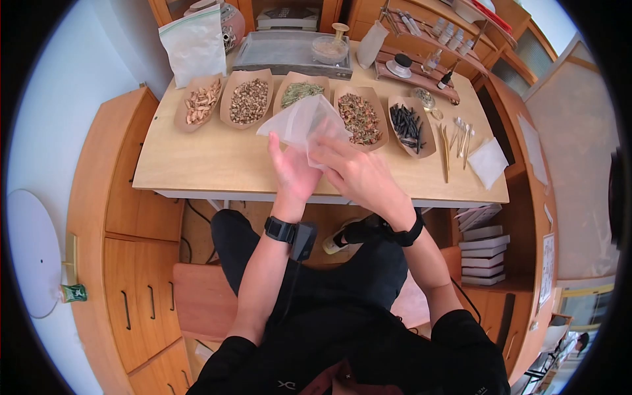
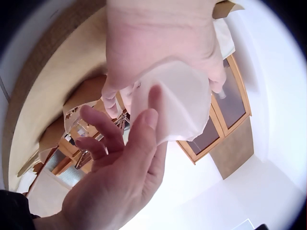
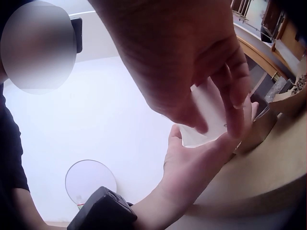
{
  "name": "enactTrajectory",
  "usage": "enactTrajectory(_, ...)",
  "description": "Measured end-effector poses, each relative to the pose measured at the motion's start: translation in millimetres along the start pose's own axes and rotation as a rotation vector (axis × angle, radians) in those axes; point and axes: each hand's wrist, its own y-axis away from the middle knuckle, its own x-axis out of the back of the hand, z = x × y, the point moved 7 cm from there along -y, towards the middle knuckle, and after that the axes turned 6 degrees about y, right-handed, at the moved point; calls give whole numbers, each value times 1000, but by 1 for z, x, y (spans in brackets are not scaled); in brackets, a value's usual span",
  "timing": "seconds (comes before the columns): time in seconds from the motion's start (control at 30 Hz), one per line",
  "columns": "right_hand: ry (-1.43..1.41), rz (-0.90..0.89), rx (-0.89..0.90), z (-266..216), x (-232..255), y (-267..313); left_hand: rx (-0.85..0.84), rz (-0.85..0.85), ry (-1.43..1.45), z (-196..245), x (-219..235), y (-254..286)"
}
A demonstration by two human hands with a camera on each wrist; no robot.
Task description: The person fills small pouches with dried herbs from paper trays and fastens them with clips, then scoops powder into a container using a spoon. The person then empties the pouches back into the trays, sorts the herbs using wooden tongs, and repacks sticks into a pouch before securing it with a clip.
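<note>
A thin, translucent white bag (image 1: pixel 299 122) stands spread between both hands over the near part of the table. Under it, my left hand (image 1: pixel 294 176) is palm up, thumb straight and fingers loosely bent around the bag's side. From the right, my right hand (image 1: pixel 362 174) pinches the bag between thumb and index finger. The left wrist view shows that index finger through the translucent sheet (image 2: pixel 187 108), with the thumb in front. My left palm lies against the bag's lower edge. In the right wrist view, the left hand (image 3: pixel 196 165) cups below the bag.
Paper trays hold dried slices (image 1: pixel 199 104), brown chopped pieces (image 1: pixel 249 102), green herb (image 1: pixel 299 92), mixed flakes (image 1: pixel 359 118) and dark sticks (image 1: pixel 407 125). Tweezers (image 1: pixel 446 155), small spoons (image 1: pixel 469 141) and a white pouch (image 1: pixel 488 161) lie right. Behind stand a grey tray (image 1: pixel 276 52) and bottle rack (image 1: pixel 421 76).
</note>
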Motion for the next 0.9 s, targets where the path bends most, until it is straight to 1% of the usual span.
enactTrajectory(0.07,-45,60,61,-4,2,3,-14,11,1,0,0,5)
enactTrajectory(0.13,-56,68,66,-3,3,5,-17,61,-7,0,5,11)
enactTrajectory(0.2,-64,81,75,-4,5,6,-17,62,-8,0,3,16)
enactTrajectory(0.37,-96,71,18,-2,6,6,-31,37,-21,3,-1,13)
enactTrajectory(0.43,-109,85,19,0,6,6,-57,-11,-46,4,-6,11)
enactTrajectory(0.57,-156,135,40,4,4,9,-63,-16,-68,3,-2,10)
enactTrajectory(0.63,-165,129,25,1,8,8,-98,24,-98,4,0,9)
enactTrajectory(0.7,-175,122,12,0,10,8,-104,23,-100,5,0,10)
enactTrajectory(0.77,-204,167,25,-1,12,9,-108,28,-104,5,2,11)
enactTrajectory(0.9,-291,196,-11,2,22,19,-84,-11,-5,4,1,8)
